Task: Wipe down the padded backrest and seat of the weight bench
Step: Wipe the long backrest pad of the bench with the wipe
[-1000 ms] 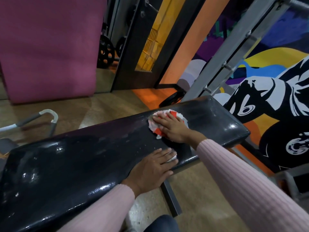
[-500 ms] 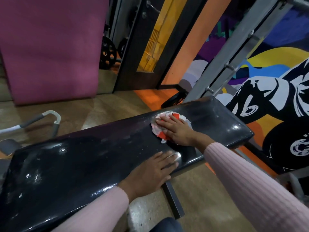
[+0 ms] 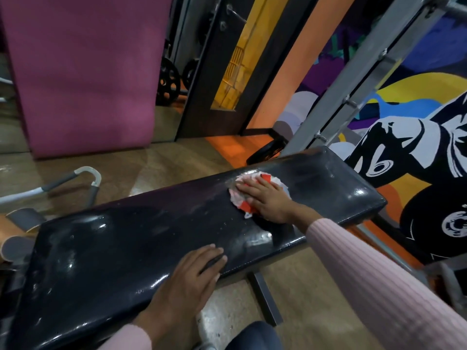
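A long black padded bench (image 3: 131,238) runs from lower left to upper right, its surface shiny and damp. A crumpled white and red cloth (image 3: 238,202) lies on the pad toward its far right end. My right hand (image 3: 267,200) presses flat on the cloth, fingers straight and pointing left. Flat on the pad's near edge rests my left hand (image 3: 192,276), fingers straight and holding nothing.
A grey slanted rack upright (image 3: 353,79) rises behind the bench's right end, with a weight plate (image 3: 265,151) on the floor by its foot. A grey handle frame (image 3: 75,183) lies on the floor at left. A pink mat (image 3: 86,72) leans on the back wall.
My right hand has stayed pressed on the cloth near the same spot on the pad. My left hand has slid a little leftward along the near edge.
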Available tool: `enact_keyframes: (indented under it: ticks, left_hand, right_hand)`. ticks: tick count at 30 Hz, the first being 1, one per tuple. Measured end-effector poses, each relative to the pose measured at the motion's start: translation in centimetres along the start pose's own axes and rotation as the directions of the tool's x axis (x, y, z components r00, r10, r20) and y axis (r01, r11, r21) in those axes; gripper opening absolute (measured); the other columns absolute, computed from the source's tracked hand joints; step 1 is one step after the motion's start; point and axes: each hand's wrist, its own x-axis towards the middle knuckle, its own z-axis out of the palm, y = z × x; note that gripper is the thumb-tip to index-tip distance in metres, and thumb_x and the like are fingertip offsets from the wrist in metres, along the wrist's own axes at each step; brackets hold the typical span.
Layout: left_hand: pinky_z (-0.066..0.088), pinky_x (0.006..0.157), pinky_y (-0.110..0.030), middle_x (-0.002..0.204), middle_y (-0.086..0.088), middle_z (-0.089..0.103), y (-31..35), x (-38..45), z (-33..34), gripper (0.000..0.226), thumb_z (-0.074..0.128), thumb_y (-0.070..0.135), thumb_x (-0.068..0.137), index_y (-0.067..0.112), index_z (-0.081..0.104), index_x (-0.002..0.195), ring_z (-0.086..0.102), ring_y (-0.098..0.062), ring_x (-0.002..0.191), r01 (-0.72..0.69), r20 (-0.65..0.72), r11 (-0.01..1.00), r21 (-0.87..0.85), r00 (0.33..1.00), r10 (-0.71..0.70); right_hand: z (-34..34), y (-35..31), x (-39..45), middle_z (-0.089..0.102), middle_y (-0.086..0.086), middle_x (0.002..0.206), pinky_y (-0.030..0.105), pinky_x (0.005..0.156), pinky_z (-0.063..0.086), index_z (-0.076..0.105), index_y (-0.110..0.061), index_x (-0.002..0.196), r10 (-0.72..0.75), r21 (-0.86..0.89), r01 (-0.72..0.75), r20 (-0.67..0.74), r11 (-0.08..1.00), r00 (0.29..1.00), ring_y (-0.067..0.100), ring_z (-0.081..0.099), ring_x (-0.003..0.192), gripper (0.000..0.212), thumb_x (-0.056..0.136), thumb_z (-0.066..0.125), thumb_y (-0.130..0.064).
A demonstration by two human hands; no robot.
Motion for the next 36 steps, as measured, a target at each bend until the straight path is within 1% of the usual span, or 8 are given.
enact_keyframes:
  ticks: [7, 13, 16, 18, 20, 23, 30, 36]
  left_hand:
    - [0.047, 0.096, -0.030, 0.129, 0.003, 0.059, -1.9, 0.7, -2.1, 0.033, 0.051, 0.032, 0.094, 0.019, 0.065, 0.121, 0.052, -0.014, 0.122, -0.096, 0.142, 0.995, 0.030, 0.986, 0.090]
    - [0.045, 0.100, -0.033, 0.133, 0.000, 0.056, -2.3, 0.3, -3.0, 0.036, 0.050, 0.040, 0.096, 0.021, 0.064, 0.123, 0.048, -0.015, 0.127, -0.104, 0.121, 0.992, 0.064, 0.988, 0.096]
    - [0.023, 0.113, -0.047, 0.143, -0.004, 0.046, -2.1, 0.1, -3.9, 0.061, 0.048, 0.063, 0.088, 0.025, 0.051, 0.136, 0.036, -0.024, 0.137, 0.080, 0.143, 0.960, 0.268, 0.982, -0.122]
    - [0.006, 0.115, -0.054, 0.153, -0.010, 0.030, -1.9, 0.0, -4.9, 0.095, 0.038, 0.085, 0.075, 0.022, 0.035, 0.146, 0.019, -0.032, 0.143, 0.336, 0.126, 0.848, 0.409, 0.900, -0.418]
    - [0.010, 0.112, -0.059, 0.156, -0.012, 0.022, -1.7, -0.2, -5.1, 0.109, 0.031, 0.093, 0.068, 0.020, 0.027, 0.148, 0.014, -0.035, 0.144, 0.436, 0.127, 0.778, 0.452, 0.832, -0.540]
    - [0.018, 0.109, -0.057, 0.156, -0.010, 0.021, -1.6, -0.1, -4.8, 0.108, 0.028, 0.094, 0.068, 0.022, 0.026, 0.149, 0.017, -0.033, 0.144, 0.437, 0.181, 0.774, 0.457, 0.807, -0.563]
    - [0.018, 0.110, -0.056, 0.156, -0.011, 0.022, -1.7, -0.2, -4.8, 0.106, 0.030, 0.093, 0.069, 0.021, 0.030, 0.148, 0.018, -0.031, 0.144, 0.432, 0.181, 0.778, 0.456, 0.811, -0.557]
    - [0.018, 0.110, -0.057, 0.155, -0.012, 0.022, -1.7, -0.4, -4.8, 0.098, 0.030, 0.087, 0.076, 0.018, 0.030, 0.147, 0.017, -0.029, 0.144, 0.414, 0.181, 0.787, 0.457, 0.823, -0.538]
  right_hand:
    - [-2.0, 0.6, 2.7, 0.004, -0.013, 0.161, 0.053, 0.117, 0.005, 0.012, -0.042, 0.150, 0.288, -0.051, -0.286, 0.053, 0.957, 0.956, 0.025, 0.000, 0.149, 0.050, 0.102, 0.025, -0.043]
    - [0.6, -2.1, -0.4, 0.007, -0.011, 0.161, 0.046, 0.117, 0.003, 0.017, -0.040, 0.150, 0.046, -0.016, -0.046, -0.004, 0.999, 0.999, 0.020, -0.002, 0.149, 0.048, 0.103, 0.029, -0.035]
    - [-0.2, 0.8, -1.3, 0.008, -0.015, 0.160, 0.038, 0.116, 0.003, 0.019, -0.043, 0.148, 0.022, -0.005, -0.022, 0.039, 1.000, 0.999, 0.014, -0.001, 0.148, 0.047, 0.103, 0.030, -0.040]
    - [-0.9, 2.2, 0.1, 0.007, -0.016, 0.160, 0.041, 0.118, 0.003, 0.016, -0.046, 0.148, 0.107, -0.016, -0.107, 0.038, 0.994, 0.993, 0.015, 0.000, 0.149, 0.047, 0.102, 0.028, -0.044]
    - [-0.8, 1.8, 2.0, 0.004, -0.015, 0.161, 0.046, 0.119, 0.003, 0.013, -0.047, 0.148, 0.207, -0.041, -0.206, 0.018, 0.978, 0.978, 0.018, 0.000, 0.149, 0.047, 0.102, 0.025, -0.044]
    - [-0.2, -0.7, 2.9, 0.003, -0.012, 0.161, 0.051, 0.116, 0.002, 0.014, -0.043, 0.150, 0.264, -0.030, -0.265, -0.023, 0.964, 0.964, 0.023, -0.003, 0.149, 0.049, 0.102, 0.022, -0.043]
    - [0.4, 0.9, -3.6, -0.001, -0.021, 0.157, 0.042, 0.118, 0.003, 0.009, -0.047, 0.147, 0.010, -0.049, -0.009, 0.010, 0.999, 1.000, 0.013, -0.003, 0.148, 0.064, 0.086, 0.003, -0.062]
    - [-1.1, 1.3, 3.0, 0.002, -0.012, 0.161, 0.050, 0.117, 0.003, 0.011, -0.043, 0.150, 0.284, -0.045, -0.285, -0.021, 0.958, 0.959, 0.023, -0.002, 0.149, 0.049, 0.102, 0.022, -0.042]
